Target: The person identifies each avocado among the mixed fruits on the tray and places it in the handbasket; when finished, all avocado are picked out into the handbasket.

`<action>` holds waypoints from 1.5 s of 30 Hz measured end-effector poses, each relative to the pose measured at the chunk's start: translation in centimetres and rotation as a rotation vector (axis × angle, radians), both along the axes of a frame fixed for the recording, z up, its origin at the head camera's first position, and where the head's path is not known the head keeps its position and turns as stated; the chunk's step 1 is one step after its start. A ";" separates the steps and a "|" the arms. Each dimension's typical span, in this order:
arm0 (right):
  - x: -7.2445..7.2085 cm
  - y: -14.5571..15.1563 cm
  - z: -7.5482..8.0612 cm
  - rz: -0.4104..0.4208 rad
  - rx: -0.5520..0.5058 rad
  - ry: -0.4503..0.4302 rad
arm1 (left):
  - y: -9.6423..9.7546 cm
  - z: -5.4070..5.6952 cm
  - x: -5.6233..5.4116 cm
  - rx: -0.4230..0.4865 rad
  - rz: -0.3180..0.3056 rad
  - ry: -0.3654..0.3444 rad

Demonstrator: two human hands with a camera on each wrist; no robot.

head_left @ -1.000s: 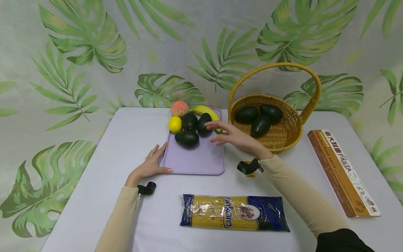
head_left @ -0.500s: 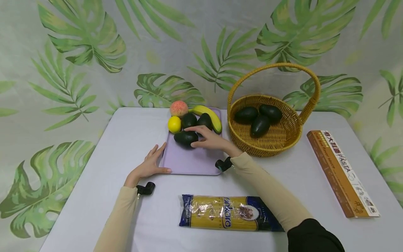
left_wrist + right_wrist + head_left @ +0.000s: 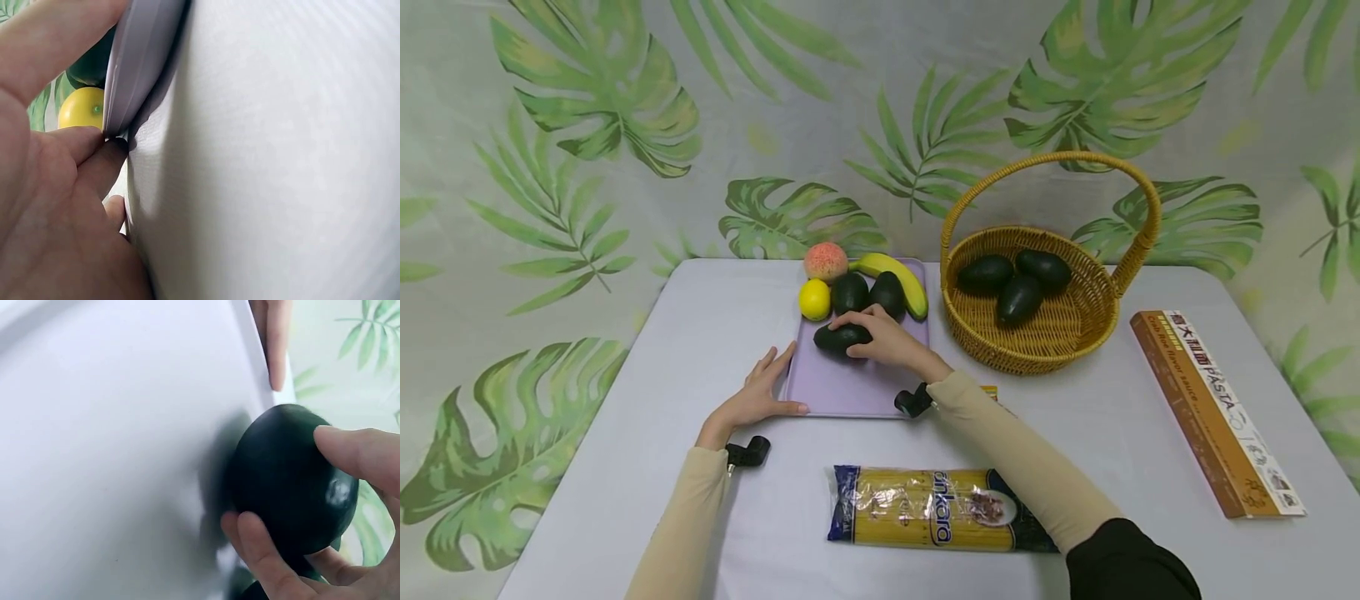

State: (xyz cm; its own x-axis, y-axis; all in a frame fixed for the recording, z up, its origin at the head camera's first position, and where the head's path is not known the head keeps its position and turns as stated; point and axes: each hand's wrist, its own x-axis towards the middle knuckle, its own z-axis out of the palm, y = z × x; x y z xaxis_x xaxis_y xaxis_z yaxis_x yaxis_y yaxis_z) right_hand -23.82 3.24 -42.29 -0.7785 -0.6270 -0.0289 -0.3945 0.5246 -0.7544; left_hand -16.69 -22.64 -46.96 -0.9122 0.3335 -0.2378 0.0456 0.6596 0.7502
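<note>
the head view is evenly lit, with glints thrown by the clear plastic packet of yellow spaghetti [image 3: 925, 507]. in the right wrist view, a highlight is caught by the dark-green oval avocado [image 3: 290, 478]; the flat lilac tray [image 3: 119, 419] is washed pale and softly shadowed.

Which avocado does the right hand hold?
The front avocado, gripped by the right hand; two others lie behind it on the tray, three in the basket.

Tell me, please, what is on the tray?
Two avocados, a banana, a yellow fruit and a peach are on the tray. The right hand holds a third avocado over it. What is beneath them is covered and cannot be seen.
</note>
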 end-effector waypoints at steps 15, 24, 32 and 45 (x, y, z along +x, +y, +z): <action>1.1 8.8 4.8 0.020 -0.253 -0.127 | -0.1 -0.3 -0.1 -0.004 -0.016 0.018; 1.0 16.4 6.5 -0.150 -0.260 -0.114 | -0.1 -0.3 -0.1 -0.004 -0.019 0.026; 0.6 20.2 5.9 -0.294 -0.297 -0.159 | -0.1 -0.2 0.0 -0.007 -0.020 0.032; -0.4 18.9 4.3 -0.375 -0.200 -0.154 | 0.0 -0.3 0.0 -0.003 -0.012 0.020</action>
